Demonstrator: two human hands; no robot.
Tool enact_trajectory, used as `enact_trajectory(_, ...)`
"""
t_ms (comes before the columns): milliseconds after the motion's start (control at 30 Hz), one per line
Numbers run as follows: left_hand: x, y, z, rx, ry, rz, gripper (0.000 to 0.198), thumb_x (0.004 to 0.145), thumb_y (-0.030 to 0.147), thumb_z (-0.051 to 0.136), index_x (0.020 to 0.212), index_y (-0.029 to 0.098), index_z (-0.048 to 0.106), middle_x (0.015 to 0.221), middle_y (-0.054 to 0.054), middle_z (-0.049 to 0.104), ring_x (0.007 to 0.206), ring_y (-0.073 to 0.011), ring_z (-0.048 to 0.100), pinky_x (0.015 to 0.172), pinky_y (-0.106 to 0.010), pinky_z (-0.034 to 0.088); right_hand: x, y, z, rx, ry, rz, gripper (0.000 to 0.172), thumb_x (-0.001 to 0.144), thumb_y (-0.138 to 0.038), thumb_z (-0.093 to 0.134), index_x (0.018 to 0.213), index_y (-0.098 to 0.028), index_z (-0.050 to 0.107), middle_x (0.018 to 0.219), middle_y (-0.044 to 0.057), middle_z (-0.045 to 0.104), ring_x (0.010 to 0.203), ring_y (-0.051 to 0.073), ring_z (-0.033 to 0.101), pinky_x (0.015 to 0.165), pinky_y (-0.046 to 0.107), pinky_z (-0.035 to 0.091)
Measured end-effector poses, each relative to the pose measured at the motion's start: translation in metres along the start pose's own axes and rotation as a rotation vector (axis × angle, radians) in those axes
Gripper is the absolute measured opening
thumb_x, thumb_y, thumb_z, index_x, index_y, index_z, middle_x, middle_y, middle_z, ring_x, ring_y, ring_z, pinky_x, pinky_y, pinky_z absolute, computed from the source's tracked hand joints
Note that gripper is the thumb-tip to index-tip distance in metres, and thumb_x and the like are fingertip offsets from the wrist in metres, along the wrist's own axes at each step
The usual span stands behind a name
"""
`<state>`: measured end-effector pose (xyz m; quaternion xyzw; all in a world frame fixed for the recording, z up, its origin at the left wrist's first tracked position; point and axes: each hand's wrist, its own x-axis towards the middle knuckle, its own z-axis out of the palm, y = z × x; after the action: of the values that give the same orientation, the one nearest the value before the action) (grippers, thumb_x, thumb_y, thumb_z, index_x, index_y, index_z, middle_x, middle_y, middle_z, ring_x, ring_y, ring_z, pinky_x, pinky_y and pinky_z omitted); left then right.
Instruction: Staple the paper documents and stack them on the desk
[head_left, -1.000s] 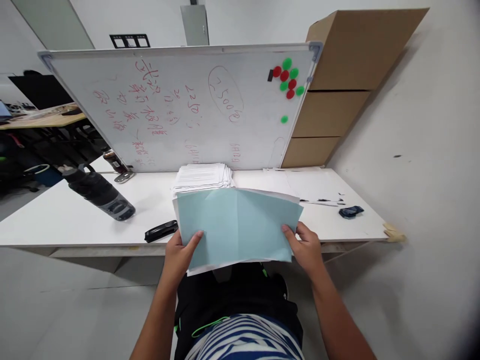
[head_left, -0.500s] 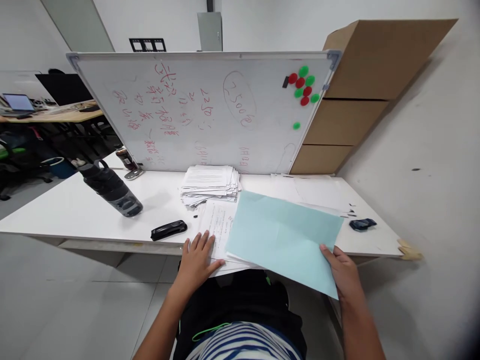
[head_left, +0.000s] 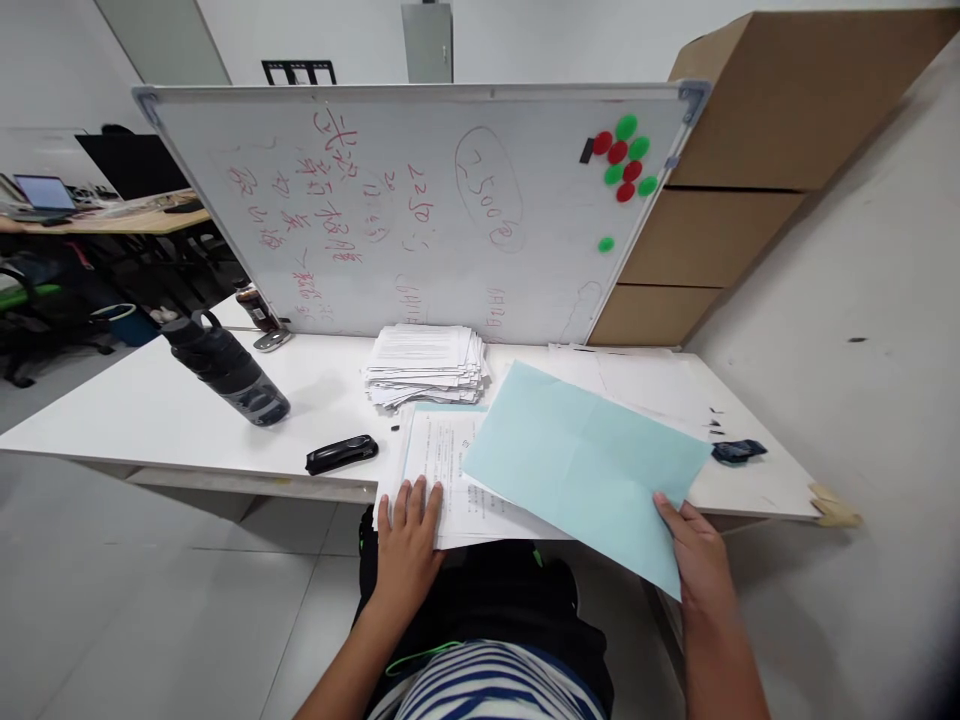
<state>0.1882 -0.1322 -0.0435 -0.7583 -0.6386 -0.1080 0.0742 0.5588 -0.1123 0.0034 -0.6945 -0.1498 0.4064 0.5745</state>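
A light blue sheet is tilted above the table's front edge, its right corner pinched between the thumb and fingers of my right hand. White paper shows just under its lower left edge. Printed pages lie at the table's front edge, partly covered by the blue sheet, with a strip of blue at their top and left. On their lower left part rests my left hand, fingers spread and flat. Behind the pages is a thick stack of papers. A black stapler lies to the left.
On the white table a dark bottle stands at left. A whiteboard with writing and magnets rises behind. Cardboard boxes are at the back right. A dark object and loose sheets lie at right.
The blue sheet has shifted right, uncovering more of the printed pages and a blue strip behind them. My left hand has moved slightly right and down on the pages. The view has shifted a little.
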Motion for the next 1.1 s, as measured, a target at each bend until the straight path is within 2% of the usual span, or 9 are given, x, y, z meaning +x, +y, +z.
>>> enact_trajectory(167, 0.003, 0.014, 0.004, 0.01, 0.016, -0.056, 0.08, 0.076, 0.02, 0.068, 0.152, 0.02, 0.042, 0.16, -0.014, 0.034, 0.147, -0.0346, 0.029, 0.12, -0.057, 0.017, -0.004, 0.001, 0.001, -0.002, -0.014, -0.003, 0.042, 0.062, -0.041, 0.085, 0.096, -0.019, 0.074, 0.078, 0.002, 0.076, 0.062, 0.018, 0.067, 0.048, 0.024, 0.051)
enact_trajectory(333, 0.004, 0.022, 0.004, 0.055, 0.01, -0.101, 0.074, 0.079, 0.011, 0.059, 0.15, 0.023, 0.044, 0.16, -0.014, 0.034, 0.145, -0.0337, 0.035, 0.114, -0.055, 0.031, 0.004, 0.003, 0.004, -0.001, -0.107, 0.024, 0.04, 0.066, -0.039, 0.084, 0.1, -0.021, 0.074, 0.085, 0.001, 0.078, 0.065, 0.018, 0.069, 0.052, 0.025, 0.055)
enact_trajectory(500, 0.005, 0.022, 0.003, 0.039, -0.045, -0.084, 0.063, 0.078, 0.015, 0.066, 0.14, 0.022, 0.057, 0.16, -0.017, 0.03, 0.146, -0.0384, 0.032, 0.107, -0.06, 0.036, 0.025, -0.026, 0.038, -0.019, -0.401, -0.03, 0.036, 0.07, -0.039, 0.083, 0.1, -0.022, 0.073, 0.082, 0.002, 0.078, 0.066, 0.022, 0.071, 0.059, 0.031, 0.059)
enact_trajectory(633, -0.005, 0.011, -0.002, -0.091, -0.061, -0.057, 0.077, 0.077, 0.051, 0.07, 0.147, 0.024, 0.05, 0.16, -0.018, 0.031, 0.147, -0.0431, 0.026, 0.111, -0.068, 0.024, 0.052, -0.058, 0.091, -0.101, -0.719, -0.038, 0.037, 0.069, -0.039, 0.084, 0.1, -0.02, 0.073, 0.083, 0.004, 0.078, 0.067, 0.023, 0.071, 0.062, 0.033, 0.059)
enact_trajectory(700, -0.009, -0.001, -0.011, -0.102, -0.001, -0.134, 0.07, 0.085, 0.056, 0.059, 0.148, 0.027, 0.048, 0.161, -0.015, 0.031, 0.148, -0.0416, 0.023, 0.113, -0.07, 0.016, 0.065, -0.066, 0.117, -0.166, -0.816, -0.037, 0.036, 0.07, -0.039, 0.084, 0.097, -0.018, 0.073, 0.081, 0.005, 0.077, 0.065, 0.021, 0.07, 0.059, 0.031, 0.057)
enact_trajectory(800, -0.006, -0.033, -0.028, -0.052, 0.187, -0.343, 0.052, 0.094, 0.046, 0.049, 0.143, 0.031, 0.053, 0.158, -0.011, 0.037, 0.149, -0.0377, 0.021, 0.115, -0.069, 0.01, 0.077, -0.065, 0.145, -0.199, -0.88, -0.029, 0.033, 0.07, -0.037, 0.084, 0.094, -0.016, 0.073, 0.077, 0.005, 0.076, 0.063, 0.02, 0.069, 0.056, 0.03, 0.056)
enact_trajectory(900, 0.011, -0.081, -0.041, 0.01, 0.375, -0.474, 0.061, 0.091, 0.051, 0.053, 0.144, 0.022, 0.049, 0.157, -0.016, 0.037, 0.149, -0.0396, 0.019, 0.115, -0.067, 0.012, 0.079, -0.055, 0.157, -0.179, -0.91, -0.009, 0.035, 0.071, -0.036, 0.083, 0.099, -0.017, 0.072, 0.082, 0.006, 0.077, 0.068, 0.021, 0.07, 0.059, 0.031, 0.057)
enact_trajectory(1000, 0.034, -0.13, -0.037, -0.019, 0.309, -0.339, 0.063, 0.088, 0.051, 0.06, 0.141, 0.019, 0.051, 0.15, -0.018, 0.046, 0.143, -0.0377, 0.032, 0.115, -0.055, 0.026, 0.073, -0.049, 0.161, -0.19, -0.98, 0.008, 0.039, 0.073, -0.036, 0.082, 0.105, -0.018, 0.07, 0.092, 0.007, 0.078, 0.075, 0.023, 0.072, 0.065, 0.033, 0.059)
enact_trajectory(1100, 0.053, -0.159, -0.017, -0.138, 0.177, -0.291, 0.048, 0.088, 0.046, 0.061, 0.128, 0.02, 0.059, 0.125, -0.014, 0.063, 0.118, -0.0312, 0.054, 0.1, -0.044, 0.043, 0.066, -0.05, 0.17, -0.236, -1.03, 0.005, 0.041, 0.072, -0.035, 0.082, 0.107, -0.017, 0.07, 0.093, 0.009, 0.078, 0.075, 0.024, 0.073, 0.066, 0.034, 0.059)
